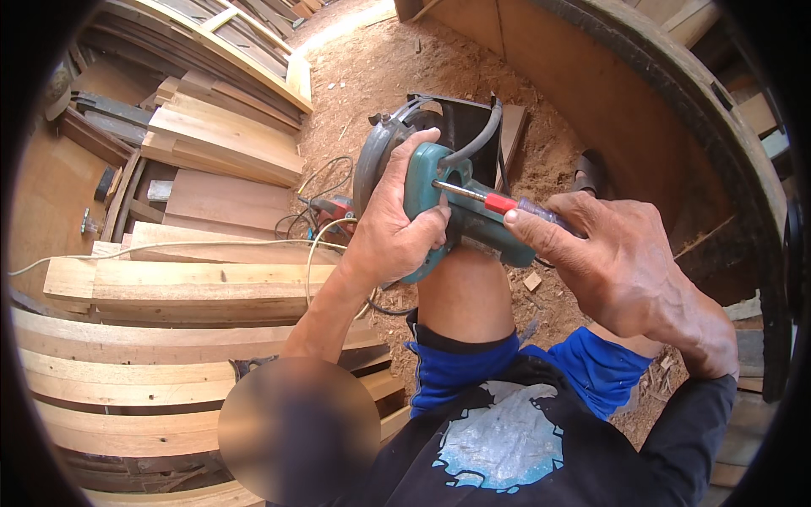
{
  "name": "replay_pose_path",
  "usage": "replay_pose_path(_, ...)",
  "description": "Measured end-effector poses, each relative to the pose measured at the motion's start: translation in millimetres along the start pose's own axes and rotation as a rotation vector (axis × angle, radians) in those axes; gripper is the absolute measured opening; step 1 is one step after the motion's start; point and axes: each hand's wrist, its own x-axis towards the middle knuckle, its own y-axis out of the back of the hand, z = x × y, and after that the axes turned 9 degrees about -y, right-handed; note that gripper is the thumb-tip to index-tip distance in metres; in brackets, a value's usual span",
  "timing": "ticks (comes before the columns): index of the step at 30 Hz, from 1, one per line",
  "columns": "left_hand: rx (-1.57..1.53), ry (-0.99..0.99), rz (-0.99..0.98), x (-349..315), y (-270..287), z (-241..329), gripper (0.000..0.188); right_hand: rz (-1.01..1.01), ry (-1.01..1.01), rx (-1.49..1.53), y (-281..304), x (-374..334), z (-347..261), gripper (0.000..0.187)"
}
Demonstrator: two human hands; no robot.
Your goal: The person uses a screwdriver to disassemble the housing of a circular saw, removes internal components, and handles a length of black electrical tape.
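A teal circular saw (427, 182) with a dark rounded blade guard (376, 160) rests on my bare knee. My left hand (389, 224) is wrapped round its body, thumb and fingers on the teal housing. In my right hand (612, 253) is a screwdriver (500, 203) with a red and clear purplish handle. Its metal shaft points left, and the tip meets the side of the teal housing, where a screw head, if any, is too small to make out. A grey tube (481, 139) curves over the saw's far side.
Stacked planks and beams (203, 283) fill the left side. A pale cord (211, 243) runs across them toward a red power tool (332, 209) on the sawdust-covered ground (372, 68). A large curved wooden piece (625, 93) with a dark rim stands at the right.
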Motion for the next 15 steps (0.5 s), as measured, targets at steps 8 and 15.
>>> replay_pose_path(8, 0.076, -0.085, -0.006, -2.5, -3.3, -0.7, 0.075, -0.097, -0.368, 1.02, -17.7, -0.3, 9.6, 0.036)
replay_pose_path(15, 0.006, -0.002, 0.035, 2.3, 6.8, -7.4, 0.076, -0.155, -0.349, 1.05, -3.5, 11.6, 8.3, 0.045)
